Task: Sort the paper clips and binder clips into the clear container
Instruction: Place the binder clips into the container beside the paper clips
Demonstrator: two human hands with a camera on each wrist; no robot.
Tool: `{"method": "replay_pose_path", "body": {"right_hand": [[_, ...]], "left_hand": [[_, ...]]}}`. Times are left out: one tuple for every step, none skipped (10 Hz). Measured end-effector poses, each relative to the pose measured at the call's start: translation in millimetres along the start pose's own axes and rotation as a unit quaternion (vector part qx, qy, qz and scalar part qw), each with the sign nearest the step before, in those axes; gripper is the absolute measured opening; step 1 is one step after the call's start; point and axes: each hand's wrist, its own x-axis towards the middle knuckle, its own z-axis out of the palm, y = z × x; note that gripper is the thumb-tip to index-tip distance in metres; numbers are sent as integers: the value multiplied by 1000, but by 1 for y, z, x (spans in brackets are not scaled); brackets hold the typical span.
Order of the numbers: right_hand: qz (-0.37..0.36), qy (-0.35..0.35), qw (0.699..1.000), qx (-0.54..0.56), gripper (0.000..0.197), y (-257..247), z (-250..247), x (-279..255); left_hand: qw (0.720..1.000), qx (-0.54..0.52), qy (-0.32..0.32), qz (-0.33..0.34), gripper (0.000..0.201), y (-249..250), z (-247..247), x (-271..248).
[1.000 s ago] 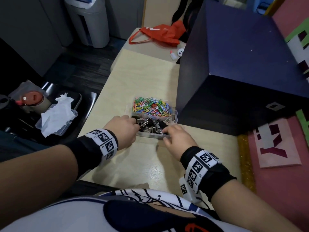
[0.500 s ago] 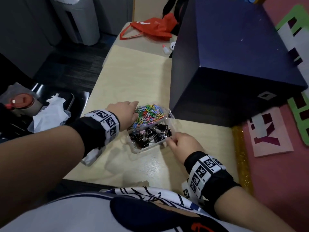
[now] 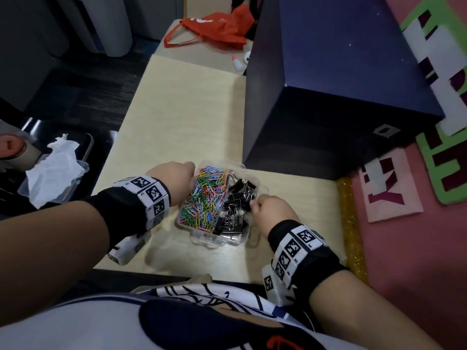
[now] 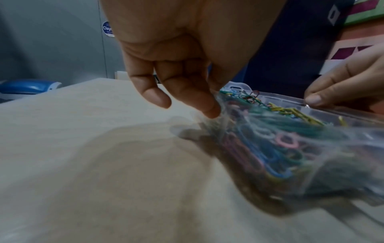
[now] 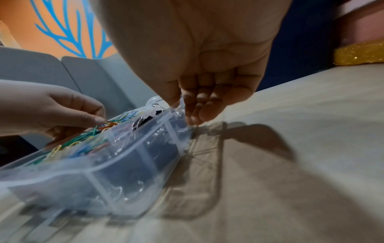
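While both of my hands are on it, the clear container (image 3: 217, 239) sits on the pale counter (image 3: 189, 102) right in front of me, turned at a slant. My left hand (image 3: 174, 179) holds its side at about nine o'clock, thumb over the rim and fingers (image 4: 209, 106) curled down against the outer wall. My right hand (image 3: 271, 209) pinches the rim at about three o'clock, thumb inside and fingertips (image 5: 197, 115) outside on the wall. Inside, the coloured paper clips (image 3: 204, 198) fill the left compartment and the black binder clips (image 3: 235, 205) fill the right one. Whether the container's base lies flat on the counter I cannot tell; the wrist views are blurred there. A big dark blue box (image 3: 341, 92) stands on the counter at about one o'clock, just beside the container. An orange bag (image 3: 217, 29) lies at twelve o'clock, well apart. White tissue (image 3: 53, 173) sits in a tray off the counter at nine o'clock.
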Motion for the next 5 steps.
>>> {"method": "replay_pose_path", "body": {"right_hand": [[0, 37, 999, -13, 38, -3, -4, 5], [-1, 37, 999, -22, 37, -6, -8, 12], [4, 12, 1000, -24, 36, -7, -15, 15], [-20, -32, 997, -71, 34, -9, -26, 13], [1, -48, 998, -41, 38, -4, -35, 11]], "left_hand": [[999, 39, -10, -4, 29, -1, -3, -2], [999, 39, -25, -19, 28, -1, -6, -3], [998, 38, -46, -24, 26, 2, -10, -3], [998, 35, -52, -20, 29, -2, -13, -2], [999, 0, -42, -29, 35, -11, -17, -2]]}}
